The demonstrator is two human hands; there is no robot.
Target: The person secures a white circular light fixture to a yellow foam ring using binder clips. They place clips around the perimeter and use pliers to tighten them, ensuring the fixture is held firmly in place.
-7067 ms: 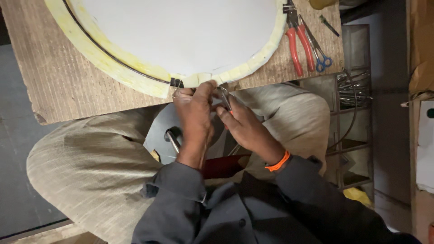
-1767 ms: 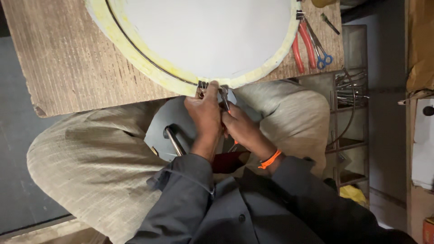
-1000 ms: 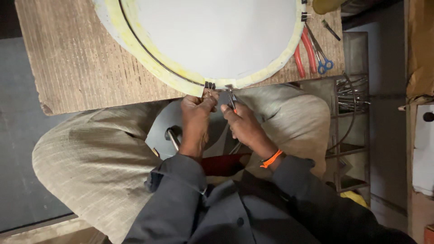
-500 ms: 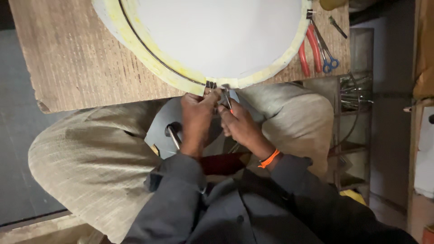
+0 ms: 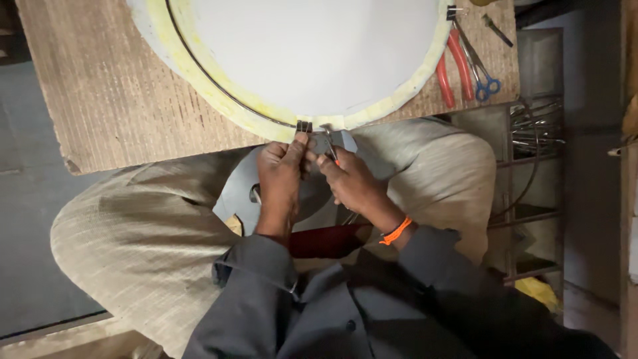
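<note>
- Left hand [image 5: 280, 174] reaches forward from the lap, back of the hand up, fingers bunched and pinched together at the tips
- Right hand [image 5: 347, 179] sits just beside it, fingers curled tight in a grip, wrist bent inward
- Both forearms angle in from dark sleeves, fingertips nearly meeting

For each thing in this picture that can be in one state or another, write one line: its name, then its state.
Left hand: pinching the black clip at the disc's near edge.
Right hand: gripping a small metal tool, tip at the disc's edge.
Black clip: clamped on the rim.
Round white disc: lying flat on the wooden board.
Red-handled pliers: lying unused on the board.
Blue-handled scissors: closed, lying beside the pliers.
</note>
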